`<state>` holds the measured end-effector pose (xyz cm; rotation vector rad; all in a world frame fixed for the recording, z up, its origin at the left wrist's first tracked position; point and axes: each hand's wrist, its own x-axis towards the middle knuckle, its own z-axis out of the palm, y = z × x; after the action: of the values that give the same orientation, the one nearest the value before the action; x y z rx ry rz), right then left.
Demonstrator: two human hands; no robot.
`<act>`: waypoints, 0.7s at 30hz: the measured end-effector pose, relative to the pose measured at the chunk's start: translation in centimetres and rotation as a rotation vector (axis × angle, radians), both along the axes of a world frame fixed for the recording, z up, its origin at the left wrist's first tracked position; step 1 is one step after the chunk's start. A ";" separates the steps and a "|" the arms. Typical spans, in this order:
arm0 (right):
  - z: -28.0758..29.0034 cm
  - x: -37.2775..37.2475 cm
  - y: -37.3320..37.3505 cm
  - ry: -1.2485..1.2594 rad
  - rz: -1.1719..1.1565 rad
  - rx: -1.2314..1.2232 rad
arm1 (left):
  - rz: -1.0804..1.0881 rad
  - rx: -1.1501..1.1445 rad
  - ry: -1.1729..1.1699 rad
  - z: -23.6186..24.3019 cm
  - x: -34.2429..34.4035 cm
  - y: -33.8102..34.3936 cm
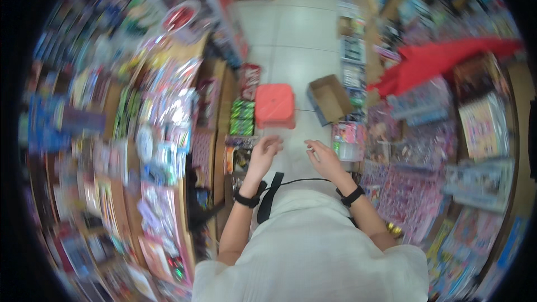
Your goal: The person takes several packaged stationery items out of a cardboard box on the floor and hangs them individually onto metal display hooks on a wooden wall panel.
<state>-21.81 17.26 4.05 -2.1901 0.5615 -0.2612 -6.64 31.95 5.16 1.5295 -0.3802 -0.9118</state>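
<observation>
Around mid-frame, the left hand (265, 154) and right hand (325, 162) hang empty, fingers parted and loosely bent; just above, a red stool (274, 103) and lidless cardboard box (331, 98) flank the aisle (302, 14) (probably leaving walking room).

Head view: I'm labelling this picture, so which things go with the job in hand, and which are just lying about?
Nearest the hands, so possibly part of it:
left hand and right hand, both apparently empty
red stool, just ahead, untouched
open cardboard box, beyond the right hand

Lying about:
green packets, left of the stool
red cloth, at right
</observation>
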 end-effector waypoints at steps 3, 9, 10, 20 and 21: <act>0.9 -1.2 -0.5 0.000 -0.147 -0.066 | -0.231 0.035 0.092 0.9 1.4 -2.6; 1.3 -4.1 -0.6 0.047 -0.449 -0.146 | -0.574 0.072 -0.061 0.8 3.2 -9.3; 1.4 -4.4 -0.4 0.052 -0.503 -0.136 | -0.620 0.041 -0.136 0.8 3.4 -10.4; 1.8 -4.6 3.4 0.124 -0.978 0.010 | -1.085 -0.060 -0.199 0.0 2.7 -18.6; 1.9 -4.4 3.9 0.145 -0.998 0.003 | -1.109 -0.083 -0.168 -0.4 2.6 -18.9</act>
<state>-26.19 21.12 5.96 -1.7612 1.7044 -0.6117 -4.01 13.01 4.78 1.2643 -1.4495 -1.5684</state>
